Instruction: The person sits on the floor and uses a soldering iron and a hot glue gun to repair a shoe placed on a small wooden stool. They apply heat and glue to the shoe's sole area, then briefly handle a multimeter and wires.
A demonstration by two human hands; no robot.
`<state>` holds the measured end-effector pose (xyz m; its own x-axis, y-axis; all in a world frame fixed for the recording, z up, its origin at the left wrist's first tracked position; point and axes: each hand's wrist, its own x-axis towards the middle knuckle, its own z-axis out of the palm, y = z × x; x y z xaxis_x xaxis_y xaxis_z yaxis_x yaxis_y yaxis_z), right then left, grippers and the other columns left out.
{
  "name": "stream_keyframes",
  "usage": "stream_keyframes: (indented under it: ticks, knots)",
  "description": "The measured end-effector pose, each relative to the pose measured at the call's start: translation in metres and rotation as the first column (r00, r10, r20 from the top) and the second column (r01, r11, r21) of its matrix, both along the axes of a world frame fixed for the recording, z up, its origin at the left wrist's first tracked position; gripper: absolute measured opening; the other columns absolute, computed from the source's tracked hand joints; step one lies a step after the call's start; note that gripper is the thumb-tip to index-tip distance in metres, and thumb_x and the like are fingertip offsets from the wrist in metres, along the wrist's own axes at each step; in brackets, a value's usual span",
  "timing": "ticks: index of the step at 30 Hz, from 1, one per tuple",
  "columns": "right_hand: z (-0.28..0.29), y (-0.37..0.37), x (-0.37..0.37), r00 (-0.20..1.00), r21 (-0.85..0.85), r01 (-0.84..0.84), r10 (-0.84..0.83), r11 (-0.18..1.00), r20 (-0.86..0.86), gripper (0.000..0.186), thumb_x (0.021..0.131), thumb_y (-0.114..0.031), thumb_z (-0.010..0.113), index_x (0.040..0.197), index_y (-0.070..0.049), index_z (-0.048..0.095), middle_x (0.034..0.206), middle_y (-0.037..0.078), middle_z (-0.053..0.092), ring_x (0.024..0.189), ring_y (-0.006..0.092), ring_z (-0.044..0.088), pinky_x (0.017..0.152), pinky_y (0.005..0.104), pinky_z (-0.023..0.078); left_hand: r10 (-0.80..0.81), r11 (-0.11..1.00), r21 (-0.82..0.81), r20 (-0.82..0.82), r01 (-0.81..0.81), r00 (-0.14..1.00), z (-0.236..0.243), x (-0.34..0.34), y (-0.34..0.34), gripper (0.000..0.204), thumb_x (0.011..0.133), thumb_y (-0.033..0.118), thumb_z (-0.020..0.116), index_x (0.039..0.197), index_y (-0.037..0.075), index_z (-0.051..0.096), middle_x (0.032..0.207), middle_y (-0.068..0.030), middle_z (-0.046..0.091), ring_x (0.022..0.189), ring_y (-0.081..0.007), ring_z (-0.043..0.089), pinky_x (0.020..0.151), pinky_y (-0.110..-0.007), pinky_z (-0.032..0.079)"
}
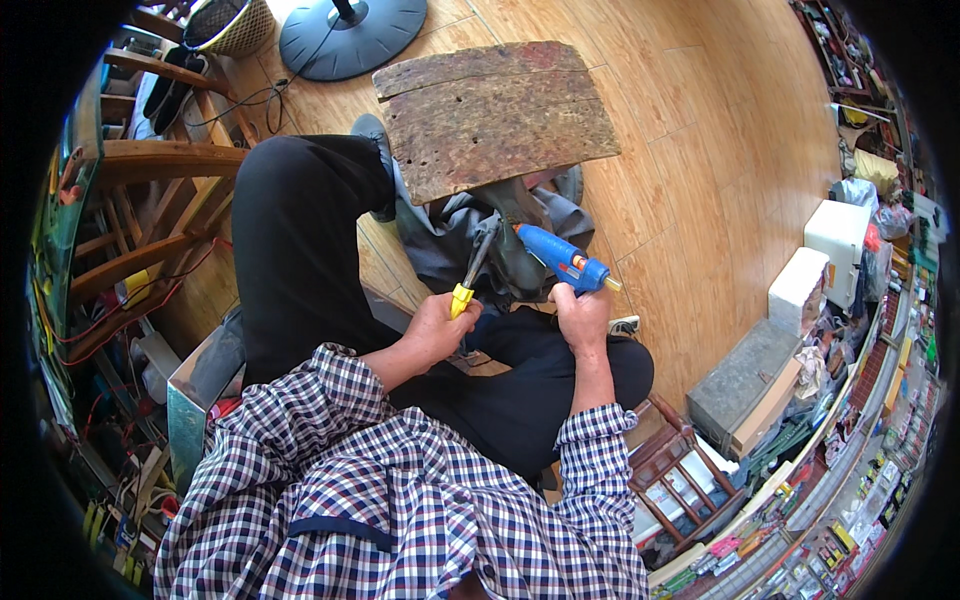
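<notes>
A left hand [435, 328] curls its fingers around a yellow-handled tool [463, 298] with a long grey shaft, while a right hand [582, 318] wraps the grip of a blue glue gun [560, 258], both held on the near side of a worn wooden board [500, 120]. The right fist is closed around the gun's handle; whether a finger presses the trigger cannot be told from this angle. The gun's nozzle and the tool's tip draw close together just short of the board's near edge, and whether they touch is unclear. The step in hand appears to be lining up nozzle and tool; the next move would call for two steady wrists and fingers kept away from the nozzle. Grey cloth [430, 240] lies bunched below the tools, partly under the board's near edge. The board, pitted and stained, stands over a wood-look floor [690, 190]. Beyond it, to the left, sit a round black base [355, 40] and a woven basket [230, 25]; a wooden chair [165, 155] stands well to its left. Far to the board's right, white boxes [837, 240] and a grey box [745, 385] line shelves [870, 470] crowded with small goods.
</notes>
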<state>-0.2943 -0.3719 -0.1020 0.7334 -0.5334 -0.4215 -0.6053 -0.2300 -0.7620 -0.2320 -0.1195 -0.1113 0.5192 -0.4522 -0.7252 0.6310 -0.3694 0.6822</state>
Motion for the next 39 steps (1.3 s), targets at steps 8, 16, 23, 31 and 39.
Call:
stream_keyframes:
  ticks: [8, 16, 23, 31, 39]
  knots:
    - [0.007, 0.002, 0.004, 1.000, -0.010, 0.002, -0.002, 1.000, -0.019, 0.022, 0.080, -0.009, 0.067, 0.098, 0.002, 0.063, 0.085, 0.008, 0.066, 0.081, 0.0219, 0.068, 0.079, 0.0370, 0.054, -0.002, 1.000, 0.011, 0.001, 0.002, 1.000, 0.003, 0.002, -0.001, 0.020, 0.102, 0.020, 0.067, 0.099, 0.001, 0.072, 0.080, -0.0029, 0.067, 0.072, -0.0107, 0.060, 0.068, -0.033, 0.048]
    - [0.005, -0.001, 0.000, 1.000, 0.018, 0.018, -0.017, 1.000, -0.005, 0.018, 0.080, -0.008, 0.067, 0.096, 0.001, 0.063, 0.084, 0.007, 0.065, 0.081, 0.0191, 0.066, 0.077, 0.0357, 0.053, -0.046, 0.998, 0.034, -0.038, 0.047, 0.998, 0.008, 0.007, 0.000, 0.018, 0.104, 0.017, 0.067, 0.108, 0.000, 0.072, 0.087, -0.0026, 0.068, 0.080, -0.0113, 0.062, 0.073, -0.030, 0.050]
    - [0.007, 0.000, -0.001, 0.998, 0.007, 0.043, -0.044, 0.999, 0.036, 0.010, 0.082, -0.005, 0.064, 0.090, 0.001, 0.061, 0.078, 0.002, 0.063, 0.073, 0.0138, 0.063, 0.070, 0.0333, 0.052, -0.046, 0.998, 0.032, -0.055, 0.048, 0.997, 0.008, 0.006, 0.000, 0.018, 0.104, 0.018, 0.068, 0.109, 0.001, 0.073, 0.086, -0.0018, 0.067, 0.080, -0.0108, 0.061, 0.072, -0.029, 0.049]
    - [0.012, 0.004, 0.006, 0.991, 0.028, 0.093, -0.096, 0.995, 0.098, 0.011, 0.081, -0.005, 0.064, 0.091, 0.001, 0.063, 0.077, 0.003, 0.064, 0.072, 0.0146, 0.064, 0.071, 0.0336, 0.052, -0.047, 0.998, 0.031, -0.056, 0.048, 0.997, 0.010, 0.008, -0.001, 0.016, 0.105, 0.016, 0.066, 0.107, 0.002, 0.072, 0.085, -0.0013, 0.066, 0.079, -0.0106, 0.060, 0.072, -0.029, 0.048]
    - [0.002, -0.003, -0.004, 0.999, 0.007, 0.054, -0.054, 0.999, 0.005, 0.018, 0.082, -0.008, 0.065, 0.096, 0.002, 0.064, 0.085, 0.006, 0.066, 0.082, 0.0185, 0.066, 0.079, 0.0361, 0.054, -0.051, 0.999, 0.009, -0.045, 0.052, 0.998, 0.006, 0.006, 0.000, 0.016, 0.105, 0.015, 0.065, 0.107, 0.000, 0.071, 0.086, -0.0017, 0.066, 0.080, -0.0108, 0.060, 0.073, -0.029, 0.049]
